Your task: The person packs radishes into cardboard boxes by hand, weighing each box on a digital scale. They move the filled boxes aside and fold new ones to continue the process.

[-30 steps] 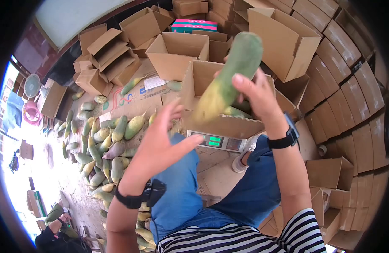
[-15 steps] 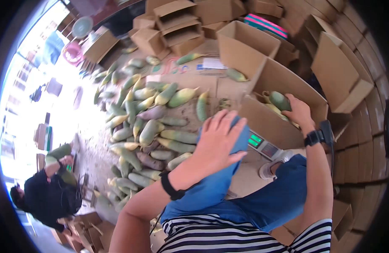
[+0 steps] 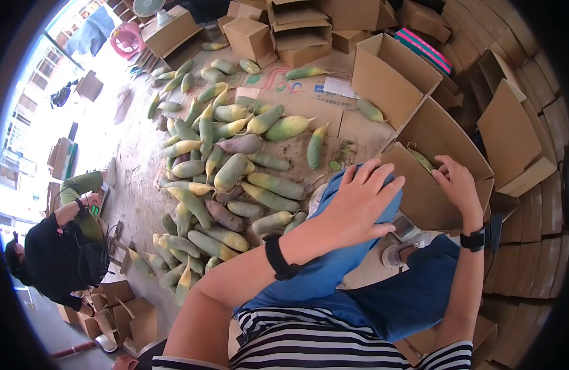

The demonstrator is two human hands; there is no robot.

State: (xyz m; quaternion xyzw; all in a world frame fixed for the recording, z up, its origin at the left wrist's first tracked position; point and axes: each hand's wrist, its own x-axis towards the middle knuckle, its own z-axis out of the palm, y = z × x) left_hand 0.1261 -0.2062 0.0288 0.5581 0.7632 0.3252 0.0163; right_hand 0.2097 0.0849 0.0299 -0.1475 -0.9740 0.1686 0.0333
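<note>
My left hand (image 3: 360,200) lies on my blue-trousered knee (image 3: 340,262), its fingers spread and nothing in it. At the near rim of an open cardboard box (image 3: 414,185) is my right hand (image 3: 456,185); its fingers are bent but apart, with nothing seen between them. Beside its fingertips, a green radish (image 3: 422,160) shows inside the box, and the walls hide the rest of the contents. A scale (image 3: 405,228) partly shows by the box, mostly covered by my knee. To the left spreads a heap of green radishes (image 3: 232,172), some of them purplish.
Another person (image 3: 62,259) in dark clothes sits at the far left, near small cardboard boxes (image 3: 121,314). More open cartons (image 3: 303,43) stand at the back, and stacked cardboard (image 3: 525,234) lines the right. A pink fan (image 3: 128,40) is at the upper left.
My right hand has let go of the thick green radish it held in the box and drawn back to the rim. The view has shifted; my left hand stays on my knee.
</note>
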